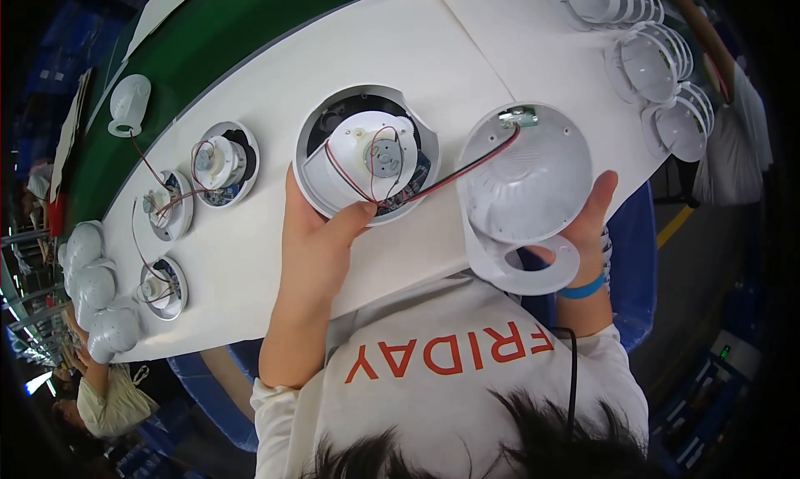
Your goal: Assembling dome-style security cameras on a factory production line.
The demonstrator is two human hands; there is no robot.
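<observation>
My left hand [321, 246] grips a round white motor housing [312, 179] over the table, its thumb across the near rim by the wires. Inside sit a grey motor [384, 157] on a white round mount and a dark circuit board [407, 192]. My right hand [588, 225] holds a white cover shell [529, 183] from its right side, hollow face up, with a ring-shaped loop [533, 268] at its near end. Red and black wires [471, 166] run from the housing to a small green board [522, 117] at the shell's far edge. Some right-hand fingers are hidden behind the shell.
Several motor housings [225, 164] with wires lie on the white table [400, 54] to the left. White shells [87, 287] stand at its left end, and stacked shells [654, 62] at the far right. A green strip [225, 29] borders the far side. Another person [108, 400] sits at the left.
</observation>
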